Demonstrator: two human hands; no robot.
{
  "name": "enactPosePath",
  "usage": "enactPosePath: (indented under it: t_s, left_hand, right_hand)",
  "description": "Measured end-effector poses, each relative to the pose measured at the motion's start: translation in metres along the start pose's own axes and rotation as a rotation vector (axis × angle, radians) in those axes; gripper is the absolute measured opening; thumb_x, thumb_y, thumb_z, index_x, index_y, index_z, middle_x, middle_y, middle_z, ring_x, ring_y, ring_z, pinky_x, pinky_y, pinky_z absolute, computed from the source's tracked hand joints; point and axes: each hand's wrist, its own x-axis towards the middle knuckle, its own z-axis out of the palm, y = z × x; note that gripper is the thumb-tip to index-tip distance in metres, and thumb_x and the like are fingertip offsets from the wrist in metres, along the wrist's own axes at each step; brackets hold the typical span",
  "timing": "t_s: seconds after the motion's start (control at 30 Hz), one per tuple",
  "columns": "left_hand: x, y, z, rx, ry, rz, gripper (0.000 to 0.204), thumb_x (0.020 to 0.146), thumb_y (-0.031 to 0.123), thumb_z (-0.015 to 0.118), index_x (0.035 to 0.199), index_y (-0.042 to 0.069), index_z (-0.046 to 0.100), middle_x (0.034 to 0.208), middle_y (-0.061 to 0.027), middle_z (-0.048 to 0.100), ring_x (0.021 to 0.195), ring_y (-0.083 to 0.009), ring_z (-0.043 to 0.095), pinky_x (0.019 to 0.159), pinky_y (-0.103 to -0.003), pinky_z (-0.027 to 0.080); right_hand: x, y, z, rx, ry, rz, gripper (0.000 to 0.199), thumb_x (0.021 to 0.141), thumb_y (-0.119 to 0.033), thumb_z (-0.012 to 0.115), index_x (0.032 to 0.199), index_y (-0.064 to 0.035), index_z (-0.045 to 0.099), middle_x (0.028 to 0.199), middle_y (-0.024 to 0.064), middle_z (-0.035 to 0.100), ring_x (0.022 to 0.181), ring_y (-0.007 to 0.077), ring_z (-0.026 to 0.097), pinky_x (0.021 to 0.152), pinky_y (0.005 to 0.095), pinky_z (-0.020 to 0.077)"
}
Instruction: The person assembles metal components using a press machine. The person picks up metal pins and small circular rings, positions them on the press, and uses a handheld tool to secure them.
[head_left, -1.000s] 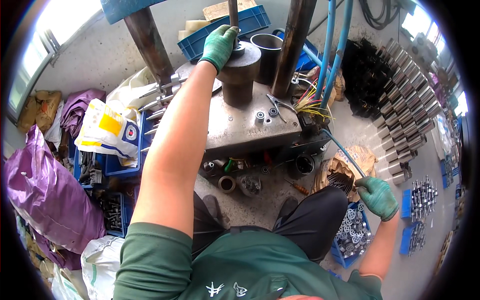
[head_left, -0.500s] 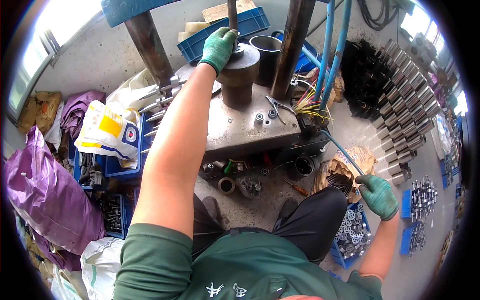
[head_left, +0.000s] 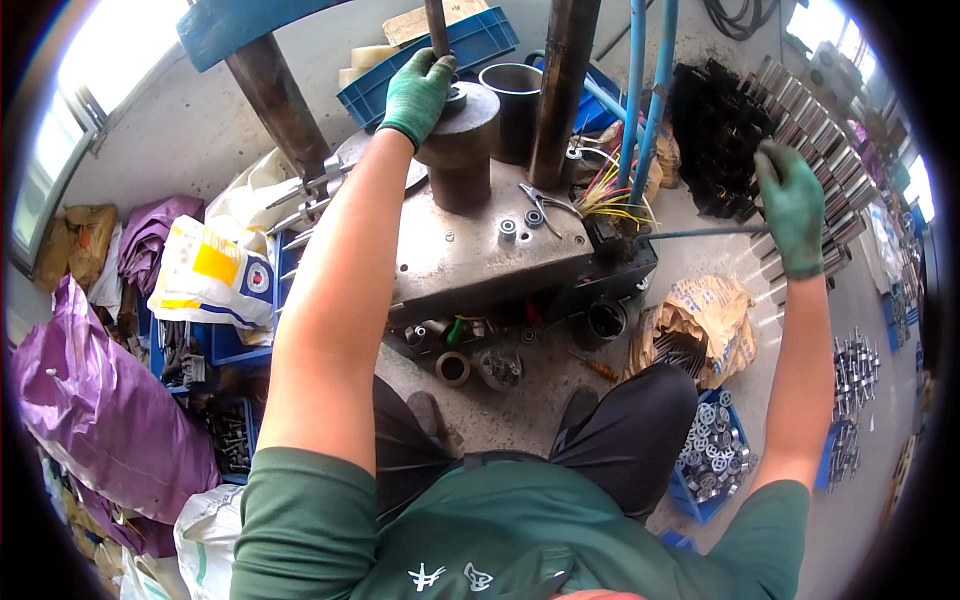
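Note:
My left hand (head_left: 418,95), in a green glove, is closed at the lower end of an upright metal rod (head_left: 437,28). What its fingers grip is hidden. Below them a small ring-like metal part (head_left: 455,98) rests on top of a thick round steel block (head_left: 462,135), which stands on the press table (head_left: 470,255). Out to the right, my gloved right hand (head_left: 797,215) is slightly blurred, fingers stretched upward. The end of a thin blue-grey lever (head_left: 700,234) meets its palm side. Pliers (head_left: 545,207) and two small bearings (head_left: 508,230) lie on the table.
Steel posts (head_left: 565,90) flank the block. Behind stand a blue crate (head_left: 490,38) and a dark cylinder (head_left: 513,80). Stacked shiny tubes (head_left: 835,170) are at right, near a torn paper bag (head_left: 735,350) and a blue bin of metal parts (head_left: 710,450). Purple sacking (head_left: 110,400) lies left.
My right hand has risen, swinging the lever up to nearly level, and its fingers have loosened from the lever's end. My left hand stays by the rod; the whole view has shifted slightly.

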Motion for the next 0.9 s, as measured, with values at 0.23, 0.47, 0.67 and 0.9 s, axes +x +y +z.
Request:
enactPosePath:
  t_s: [0.23, 0.47, 0.67, 0.9]
  left_hand:
    - [0.002, -0.002, -0.001, -0.109, -0.017, -0.019, 0.031, 0.104, 0.027, 0.062, 0.12, 0.001, 0.068, 0.093, -0.0051, 0.07, 0.08, -0.0122, 0.062, 0.077, -0.029, 0.052]
    - [-0.022, 0.019, 0.0, -0.144, 0.043, 0.092, 0.024, 0.1, 0.017, 0.067, 0.117, -0.001, 0.066, 0.09, -0.0043, 0.067, 0.077, -0.0098, 0.06, 0.073, -0.027, 0.052]
    - [-0.097, 0.039, 0.023, -0.072, 0.18, 0.582, 0.035, 0.102, 0.023, 0.065, 0.128, 0.0, 0.06, 0.103, -0.0062, 0.067, 0.089, -0.0144, 0.065, 0.079, -0.029, 0.053]
    - [-0.257, 0.036, 0.058, -0.662, 0.062, -0.239, 0.044, 0.103, 0.046, 0.057, 0.116, 0.003, 0.059, 0.081, -0.0036, 0.059, 0.066, -0.0139, 0.057, 0.061, -0.031, 0.051]
  right_hand:
    - [0.046, -0.014, 0.02, -0.094, -0.088, 0.013, 0.035, 0.101, -0.036, 0.063, 0.117, -0.006, 0.074, 0.111, 0.0158, 0.076, 0.102, 0.0329, 0.074, 0.091, 0.0406, 0.0574]
    - [0.048, -0.003, 0.026, -0.147, -0.158, 0.027, 0.029, 0.101, -0.033, 0.061, 0.109, -0.0076, 0.072, 0.099, 0.0177, 0.074, 0.095, 0.038, 0.071, 0.086, 0.0463, 0.0568]
    - [0.047, 0.003, 0.028, -0.151, -0.185, 0.051, 0.03, 0.101, -0.033, 0.061, 0.11, -0.0065, 0.072, 0.099, 0.0182, 0.074, 0.094, 0.0376, 0.071, 0.086, 0.0459, 0.0562]
    - [0.033, -0.014, 0.013, -0.027, -0.189, 0.08, 0.03, 0.099, -0.031, 0.063, 0.107, -0.0036, 0.073, 0.097, 0.0188, 0.073, 0.092, 0.0372, 0.071, 0.083, 0.0442, 0.0554]
